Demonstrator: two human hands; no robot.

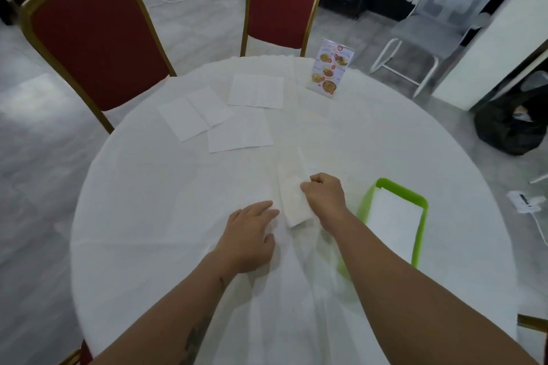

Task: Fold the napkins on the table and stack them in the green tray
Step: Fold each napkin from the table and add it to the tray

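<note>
A white napkin folded into a long strip (292, 184) lies mid-table. My right hand (324, 195) pinches the strip's right edge with curled fingers. My left hand (250, 231) rests flat on the tablecloth just left of the strip's near end, fingers apart and holding nothing. Three unfolded white napkins lie further back: one at the left (194, 115), one in the middle (238, 135) and one at the far side (256, 90). The green tray (422, 201) sits to the right of my right hand and holds a folded napkin (391, 222).
The round table has a white cloth (148, 231). A standing menu card (329, 71) is at the far right of the table. Two red chairs with gold frames (95, 47) (281, 0) stand behind it. A white chair and a black bag are on the floor at the right.
</note>
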